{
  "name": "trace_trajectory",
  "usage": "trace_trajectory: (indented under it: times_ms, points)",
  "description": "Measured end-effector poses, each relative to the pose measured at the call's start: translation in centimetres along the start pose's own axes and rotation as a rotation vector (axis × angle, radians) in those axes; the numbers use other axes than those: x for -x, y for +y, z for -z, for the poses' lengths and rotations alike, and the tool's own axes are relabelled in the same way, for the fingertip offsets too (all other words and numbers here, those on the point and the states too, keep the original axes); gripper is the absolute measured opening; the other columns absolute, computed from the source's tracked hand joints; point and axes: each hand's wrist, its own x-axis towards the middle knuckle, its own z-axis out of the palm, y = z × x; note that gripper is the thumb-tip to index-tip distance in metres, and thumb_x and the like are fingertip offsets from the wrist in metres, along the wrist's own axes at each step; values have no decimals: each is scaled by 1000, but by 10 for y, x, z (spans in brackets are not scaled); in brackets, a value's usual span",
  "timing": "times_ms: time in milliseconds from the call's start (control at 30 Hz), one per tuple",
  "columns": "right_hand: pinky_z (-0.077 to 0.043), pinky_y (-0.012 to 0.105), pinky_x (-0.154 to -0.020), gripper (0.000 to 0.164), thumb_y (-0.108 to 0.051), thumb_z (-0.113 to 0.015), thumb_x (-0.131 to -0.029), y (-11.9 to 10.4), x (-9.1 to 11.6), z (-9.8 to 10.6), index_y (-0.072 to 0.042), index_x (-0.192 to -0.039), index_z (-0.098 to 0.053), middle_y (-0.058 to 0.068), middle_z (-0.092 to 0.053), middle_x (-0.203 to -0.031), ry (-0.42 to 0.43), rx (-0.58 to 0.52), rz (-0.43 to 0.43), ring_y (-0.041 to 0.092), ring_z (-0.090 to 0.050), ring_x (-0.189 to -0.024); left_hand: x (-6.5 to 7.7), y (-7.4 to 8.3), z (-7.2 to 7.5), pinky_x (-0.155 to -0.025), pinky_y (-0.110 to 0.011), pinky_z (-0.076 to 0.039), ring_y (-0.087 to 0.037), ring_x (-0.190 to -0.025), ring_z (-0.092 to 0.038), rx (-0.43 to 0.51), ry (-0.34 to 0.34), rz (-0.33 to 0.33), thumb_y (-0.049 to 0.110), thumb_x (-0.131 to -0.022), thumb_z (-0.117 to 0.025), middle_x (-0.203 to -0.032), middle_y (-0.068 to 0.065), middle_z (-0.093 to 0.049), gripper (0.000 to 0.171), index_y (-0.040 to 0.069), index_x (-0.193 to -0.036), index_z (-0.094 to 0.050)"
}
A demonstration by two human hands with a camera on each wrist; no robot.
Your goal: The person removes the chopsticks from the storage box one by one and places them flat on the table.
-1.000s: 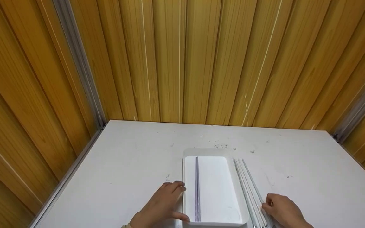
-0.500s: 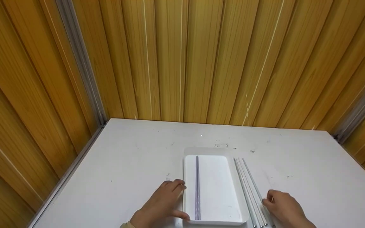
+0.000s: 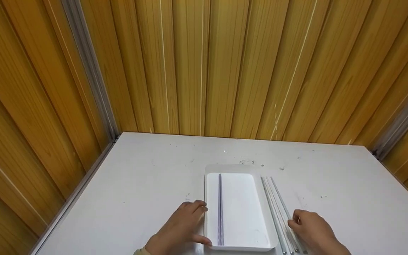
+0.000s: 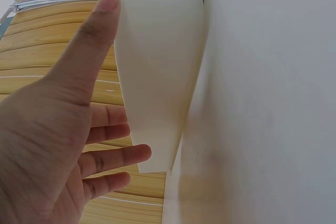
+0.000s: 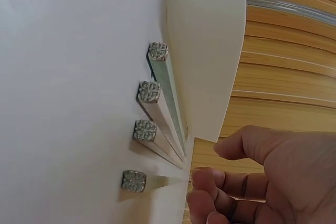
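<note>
Nearest, at 4 o'clock of the single tray (image 3: 230, 168), a right hand (image 3: 313, 228) is held beside the outermost of four pale sticks (image 5: 159, 114) — fingers curled, thumb apart, nothing visibly pinched, contact impossible to tell — while at 8 o'clock the tray's side is met by a left hand (image 3: 181, 223) with fingers and thumb spread. The step in hand is judged to be stick pick-up, for which a pinch and a lift over the rim are next required. Farther in, two purple sticks (image 3: 220, 212) are laid lengthwise inside, towards 9 o'clock.
</note>
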Motion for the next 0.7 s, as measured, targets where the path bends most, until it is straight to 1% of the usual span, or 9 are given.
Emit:
trace_trajectory:
  times_ms: [100, 267, 433, 600, 700]
  points:
    - [-38, 25, -49, 17, -21, -60, -87, -4, 0, 1, -11, -74, -57, -2, -52, -58, -3, 1, 2, 13, -47, -55, 0, 0, 0, -97, -31, -52, -16, -104, -60, -8, -10, 7, 71, -63, -68, -123, -4, -60, 84, 5, -115, -63]
    - [-38, 25, -49, 15, -21, -63, -86, -9, 0, 1, -12, -75, -58, -2, -56, -60, -2, -1, 15, 13, -47, -56, 0, 0, 0, -95, -31, -52, -16, -102, -60, -22, 7, -8, 71, -63, -68, -121, -4, -60, 83, 5, -114, -64]
    - [-35, 22, -46, 12, -19, -64, -85, -14, 0, 0, -12, -77, -59, -3, -55, -60, 27, -25, 32, 12, -45, -53, 2, 0, -2, -95, -29, -52, -16, -100, -60, -13, 32, -16, 68, -60, -71, -122, -5, -59, 83, 6, -114, -63]
    - [-34, 21, -45, 10, -19, -63, -86, -19, 0, 0, -11, -80, -59, -3, -54, -59, 61, -38, 72, 12, -45, -53, 1, 0, -2, -96, -29, -51, -16, -103, -59, -23, 14, -2, 70, -60, -70, -122, -4, -59, 84, 7, -114, -62]
    - [-34, 21, -44, 10, -19, -63, -87, -23, 0, 0, -11, -81, -59, -4, -54, -60, 73, -48, 95, 11, -45, -52, 1, -1, -2, -96, -30, -52, -16, -103, -59, -34, 14, -8, 71, -61, -69, -121, -3, -59, 84, 7, -114, -63]
